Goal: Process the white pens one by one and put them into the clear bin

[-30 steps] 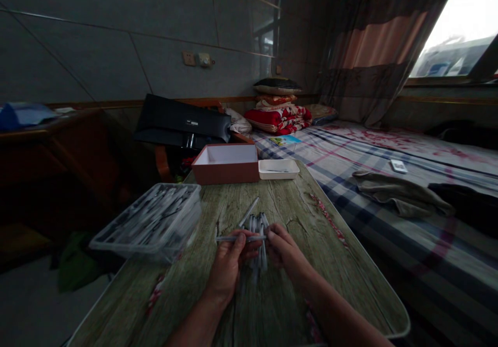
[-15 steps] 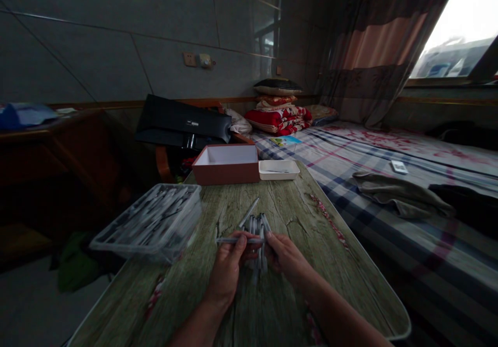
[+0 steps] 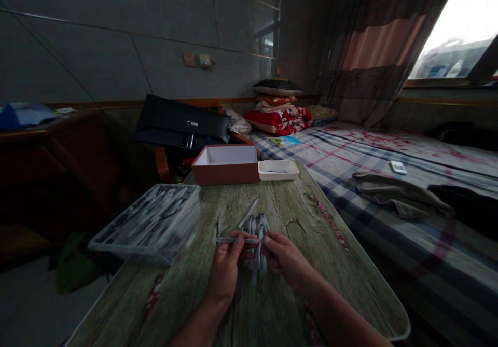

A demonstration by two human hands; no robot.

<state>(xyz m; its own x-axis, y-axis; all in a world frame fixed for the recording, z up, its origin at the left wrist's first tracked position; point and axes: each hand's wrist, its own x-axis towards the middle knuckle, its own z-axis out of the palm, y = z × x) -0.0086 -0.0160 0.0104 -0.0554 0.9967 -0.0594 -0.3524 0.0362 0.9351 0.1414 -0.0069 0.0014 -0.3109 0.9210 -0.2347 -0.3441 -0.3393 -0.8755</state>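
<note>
Pen (image 3: pixel 224 240) crosswise over table (image 3: pixel 350 285), gripped in left hand (image 3: pixel 226 266); right hand's (image 3: pixel 285 256) fingers bunched at three-o'clock tip, hold unclear. Broad tabletop toward four o'clock; tub (image 3: pixel 146 246) at ten-o'clock edge.

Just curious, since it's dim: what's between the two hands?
In the head view, a bunch of sticks lies between the left hand and right hand, with another stick held across it.

Dim overall, with daylight from the window (image 3: pixel 457 20) at upper right, burnt to white; pale glare on the tiled wall (image 3: pixel 163 30) at upper centre, deep shadow at left, soft blur and stretching toward the edges
</note>
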